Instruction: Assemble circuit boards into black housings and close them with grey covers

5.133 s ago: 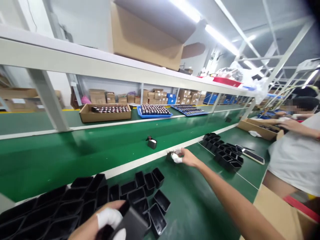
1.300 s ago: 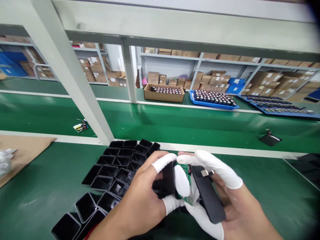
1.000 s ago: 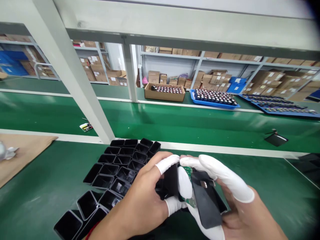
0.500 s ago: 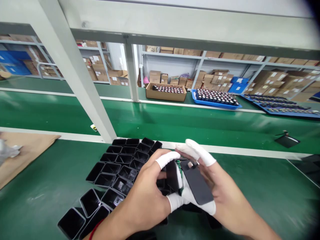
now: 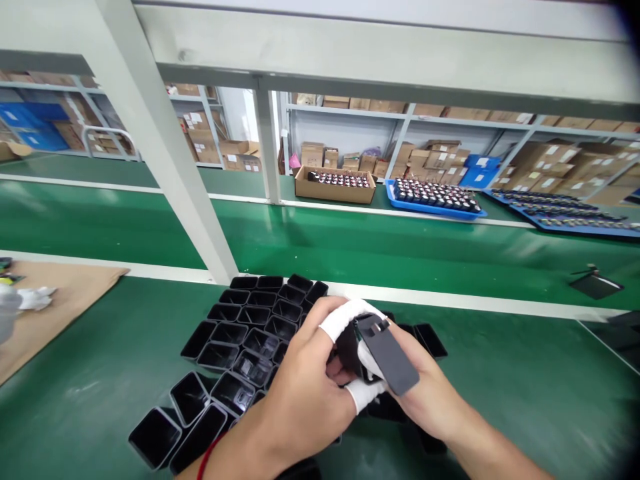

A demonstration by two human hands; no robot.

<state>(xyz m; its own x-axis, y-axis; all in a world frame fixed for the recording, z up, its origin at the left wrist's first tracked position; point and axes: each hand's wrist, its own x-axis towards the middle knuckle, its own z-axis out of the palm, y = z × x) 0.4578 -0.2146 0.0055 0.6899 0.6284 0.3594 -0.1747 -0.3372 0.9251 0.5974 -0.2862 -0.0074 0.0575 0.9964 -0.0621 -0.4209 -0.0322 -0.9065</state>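
Observation:
Both hands meet above the bench, with white finger cots on some fingertips. My left hand (image 5: 305, 373) is closed around a black open-ended plastic case (image 5: 349, 350), thumb below and forefinger over the top. My right hand (image 5: 425, 383) is closed on a flat black cover plate (image 5: 393, 357) with small prong-like pieces at its top end. This plate stands tilted at the case's open end, and something white shows in the gap between them. Most of my right fingers are hidden behind the parts. Several empty black cases (image 5: 245, 333) stand close together left of my hands.
A sloping white post (image 5: 170, 153) rises behind the cases. Beyond the green conveyor (image 5: 300, 240) are a carton (image 5: 335, 192) and a blue tray (image 5: 440, 210) of small parts. Brown paper (image 5: 65, 300) lies at left. More black cases (image 5: 431, 340) sit right of my hands.
My hands have come closer together, and the cover plate with its inner parts has moved into the case's open end. The green board seen between them before is now mostly hidden.

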